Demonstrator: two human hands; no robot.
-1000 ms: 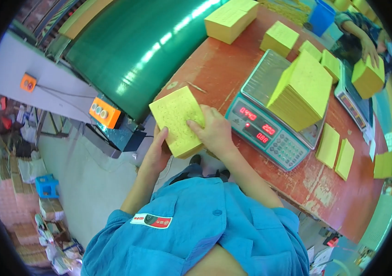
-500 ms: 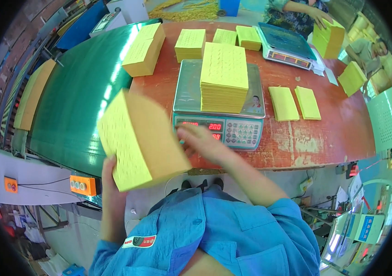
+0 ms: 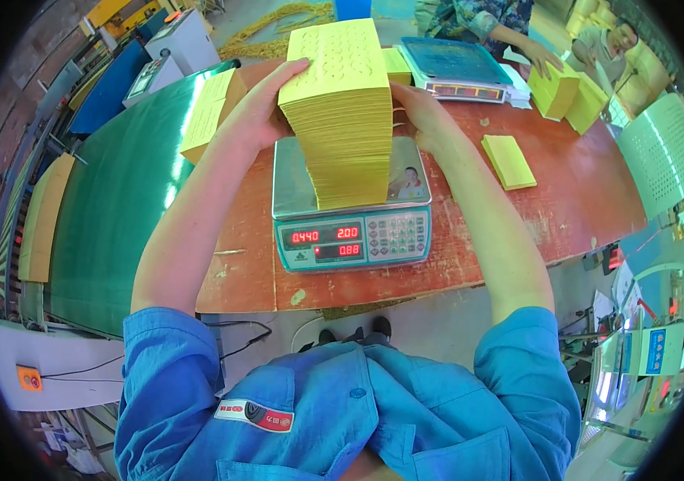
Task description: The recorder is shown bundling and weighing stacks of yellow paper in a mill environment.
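A tall stack of yellow paper sheets (image 3: 342,128) rises from the steel pan of a digital counter scale (image 3: 418,228). The sheets carry dark marks or perforations on top. My left hand (image 3: 266,104) grips the upper part from the left, its thumb lying over the top edge. From the other side my right hand (image 3: 426,116) presses against the stack, with its fingers partly hidden behind it. The upper sheets lean slightly left of the lower ones. Red digits glow on the scale's front panel.
A green conveyor belt (image 3: 109,200) runs along the left, with a yellow paper stack (image 3: 212,112) at the table's edge. To the right lies a thin yellow stack (image 3: 509,162). Beyond are a second scale (image 3: 454,68) and a co-worker's hand (image 3: 546,60) on another stack (image 3: 554,92).
The paper block from my left hand is now on top of the stack on the scale, with both hands around it. The co-worker's stack has come down beside another one.
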